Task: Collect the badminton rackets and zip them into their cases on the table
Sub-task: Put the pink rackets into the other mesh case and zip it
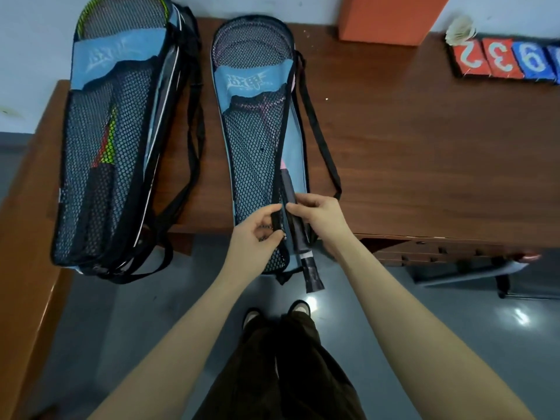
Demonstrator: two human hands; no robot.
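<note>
Two blue and black mesh racket cases lie lengthwise on the brown table (424,147). The left case (115,140) holds a yellow-green racket seen through the mesh. The right case (257,140) holds rackets, and its right side gapes open along the zip. A black racket handle (309,265) sticks out of its near end over the table edge. My left hand (257,231) pinches the black mesh flap edge at the near end. My right hand (318,216) grips the opposite edge of the opening beside the handle.
An orange box (391,16) stands at the back of the table. Red and blue number cards (509,59) and a white shuttlecock (460,30) lie at the far right. Black carry straps (321,140) trail beside the cases. A wooden surface (27,237) runs along the left. Grey floor lies below.
</note>
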